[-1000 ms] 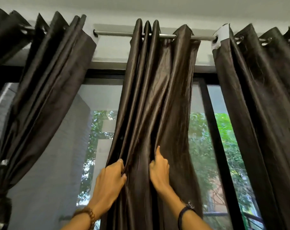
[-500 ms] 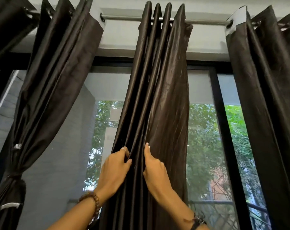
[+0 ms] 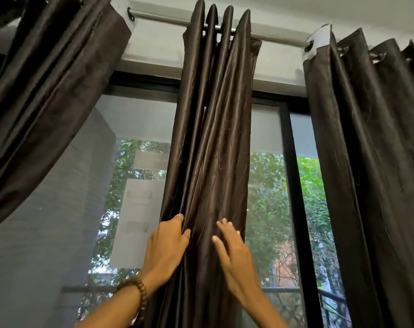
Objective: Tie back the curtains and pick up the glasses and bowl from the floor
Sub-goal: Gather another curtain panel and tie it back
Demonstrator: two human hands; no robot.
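Since half a second ago our right hand [image 3: 234, 250] has let go of the fold it pinched and now lies with fingers straight and spread against the middle curtain [image 3: 213, 138], slightly blurred; our left hand [image 3: 167, 245] still grips a pleat at the curtain's left edge, fingers curled into the cloth. We can read no writing or labels anywhere. The curtain is a dark brown, satiny fabric with a faint stitched leaf pattern, gathered into four tall rounded pleats that hang from a grey metal rod [image 3: 168, 21]. A wooden bead bracelet [image 3: 136, 292] circles our left wrist and a thin ring [image 3: 179, 217] sits on a finger. The left curtain [image 3: 47, 91] sweeps diagonally aside; the right curtain [image 3: 371, 162] hangs loose. Behind is a black-framed window [image 3: 293, 185] with green trees [image 3: 267, 209] beyond it.
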